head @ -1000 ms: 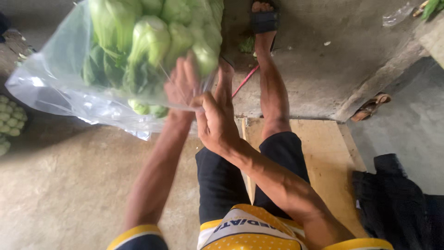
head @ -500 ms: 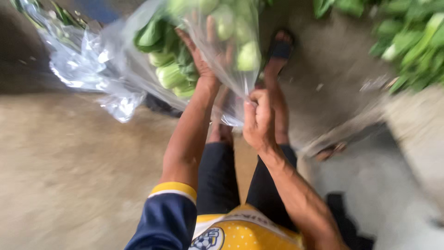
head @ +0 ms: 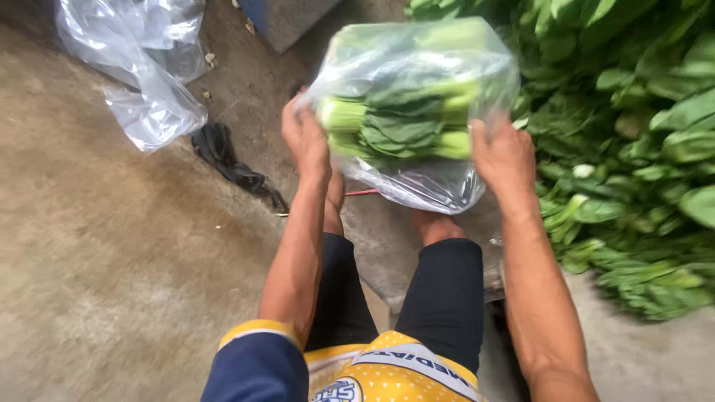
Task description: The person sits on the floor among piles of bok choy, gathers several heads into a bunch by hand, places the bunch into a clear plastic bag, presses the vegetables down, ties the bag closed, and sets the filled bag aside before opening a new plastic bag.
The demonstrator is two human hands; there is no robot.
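Clear plastic bag of green leafy vegetables (head: 413, 112) up in the air, above the knees. Left hand (head: 305, 138) and right hand (head: 503, 156) pressed on its two sides. Big pile of loose green leaves (head: 633, 149) just right of the bag.

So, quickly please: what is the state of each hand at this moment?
Left hand: pressed against the left side of the clear bag of leafy greens, holding it.
Right hand: gripping the bag's right side.

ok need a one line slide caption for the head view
Left hand and right hand hold a clear bag of leafy greens from both sides, beside a heap of loose greens on the concrete floor.
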